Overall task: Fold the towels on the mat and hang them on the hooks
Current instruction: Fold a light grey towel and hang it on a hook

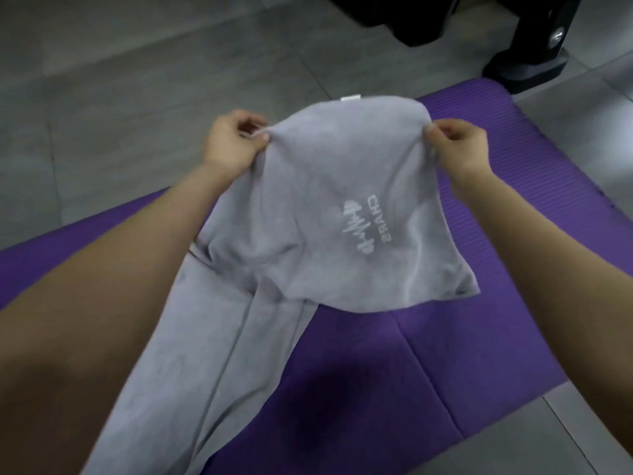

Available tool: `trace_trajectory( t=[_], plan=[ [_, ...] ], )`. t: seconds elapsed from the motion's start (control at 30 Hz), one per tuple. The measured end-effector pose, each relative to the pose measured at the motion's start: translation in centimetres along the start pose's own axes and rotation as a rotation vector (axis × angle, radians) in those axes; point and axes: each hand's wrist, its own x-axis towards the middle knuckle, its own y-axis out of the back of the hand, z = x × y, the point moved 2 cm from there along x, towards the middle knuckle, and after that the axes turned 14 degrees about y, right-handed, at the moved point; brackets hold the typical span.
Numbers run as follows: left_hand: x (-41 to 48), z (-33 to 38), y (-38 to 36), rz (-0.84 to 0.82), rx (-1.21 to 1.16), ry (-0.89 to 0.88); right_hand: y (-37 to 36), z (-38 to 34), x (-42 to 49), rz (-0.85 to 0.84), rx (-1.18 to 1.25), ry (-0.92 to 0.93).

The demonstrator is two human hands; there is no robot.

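Note:
A grey towel point(308, 207) with a white printed logo is held up over the purple mat point(462, 337). My left hand point(233, 142) pinches its upper left edge and my right hand point(459, 145) pinches its upper right edge. The top part hangs doubled over between my hands, with a small white label at the far edge. The rest of the towel trails down to the lower left across the mat, creased lengthwise. No hooks are in view.
Grey floor tiles point(120, 80) surround the mat. A black stand or equipment base point(527, 63) sits on the floor just past the mat's far right corner.

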Motion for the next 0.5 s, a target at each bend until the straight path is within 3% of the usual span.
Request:
trace_trajectory(
  t=[0.07,0.17,0.27,0.37,0.5],
  plan=[
    [1.0,-0.5,-1.1,0.041,0.173,0.038,0.4,1.1,0.6,-0.089,-0.124,-0.061],
    [-1.9,-1.9,-2.2,0.083,0.456,-0.094,2.9,3.2,-2.9,-0.205,-0.432,-0.065],
    [-7.6,-4.0,-2.8,0.045,0.508,-0.202,6.0,5.9,-9.2,-0.230,-0.646,-0.132],
    [-13.5,-7.0,-3.0,-0.039,0.458,-0.138,7.7,8.9,-14.7,-0.239,-0.707,-0.225],
    [-19.6,-10.2,-3.7,-0.139,0.581,-0.048,8.1,9.6,-17.0,-0.202,-0.545,-0.226]
  ],
)
